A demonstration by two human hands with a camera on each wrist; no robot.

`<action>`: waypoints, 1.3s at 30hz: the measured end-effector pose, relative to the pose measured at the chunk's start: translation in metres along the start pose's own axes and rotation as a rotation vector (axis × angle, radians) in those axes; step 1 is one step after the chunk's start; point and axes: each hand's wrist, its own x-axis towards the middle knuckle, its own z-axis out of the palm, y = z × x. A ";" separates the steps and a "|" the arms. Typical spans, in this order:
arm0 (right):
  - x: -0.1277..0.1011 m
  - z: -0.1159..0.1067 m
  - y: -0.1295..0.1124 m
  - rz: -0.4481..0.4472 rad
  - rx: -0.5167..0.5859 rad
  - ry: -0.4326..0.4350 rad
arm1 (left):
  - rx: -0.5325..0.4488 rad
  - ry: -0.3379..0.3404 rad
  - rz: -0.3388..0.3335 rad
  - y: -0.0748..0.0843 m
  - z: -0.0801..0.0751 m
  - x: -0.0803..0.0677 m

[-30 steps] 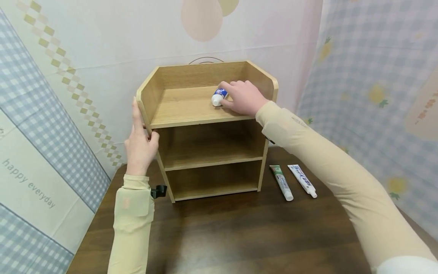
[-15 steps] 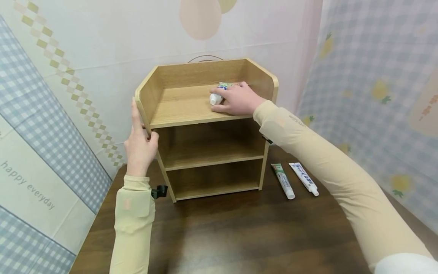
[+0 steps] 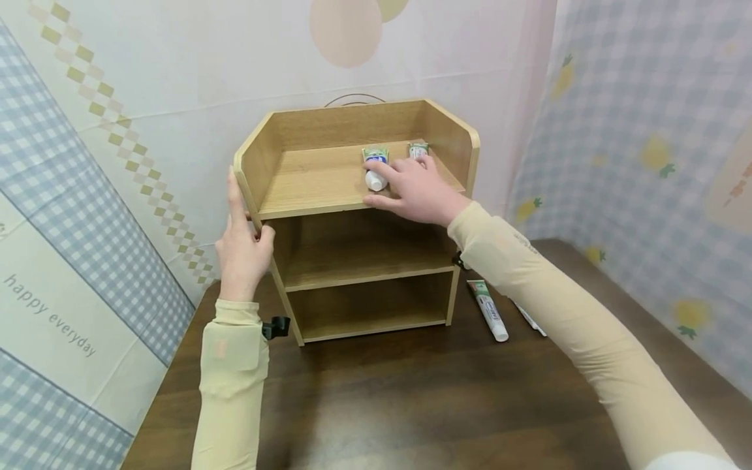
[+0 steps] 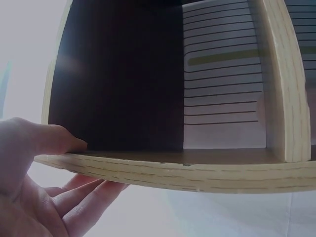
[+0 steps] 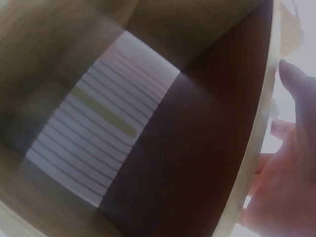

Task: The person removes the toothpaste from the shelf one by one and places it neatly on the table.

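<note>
My left hand (image 3: 242,251) grips the left side panel of a wooden desktop shelf unit (image 3: 370,282), thumb at the front edge and fingers along the outside. In the left wrist view that thumb (image 4: 54,139) lies on the inner side of the panel. On the top board lies a toothpaste tube (image 3: 376,156) with a blue label, its white cap toward the front. My right hand (image 3: 420,189) is spread over it, index finger across the tube and thumb apart, in front of the cap. Behind this hand a second toothpaste tube (image 3: 418,150) shows, partly hidden.
On the dark wooden table (image 3: 376,405), right of the unit, lies a green and white toothpaste tube (image 3: 489,312). Beside it a white toothpaste tube (image 3: 531,318) is mostly covered by my right sleeve (image 3: 552,294). Patterned cloth (image 3: 194,59) hangs behind and at both sides.
My right hand has loosened from the blue-labelled toothpaste tube, which now lies pointing forward, and has drawn slightly toward me. The second tube behind it has come into view. The left hand stays put.
</note>
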 end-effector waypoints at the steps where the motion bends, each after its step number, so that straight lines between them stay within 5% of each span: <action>1: -0.004 0.002 -0.002 0.001 0.002 0.019 | 0.000 0.005 0.002 0.000 0.000 0.000; 18: -0.050 0.031 -0.019 -0.009 0.165 0.371 | -0.008 0.013 0.008 -0.003 0.004 -0.001; 39: -0.081 0.049 -0.013 -0.100 0.201 0.751 | 0.005 0.034 0.020 0.002 0.005 0.000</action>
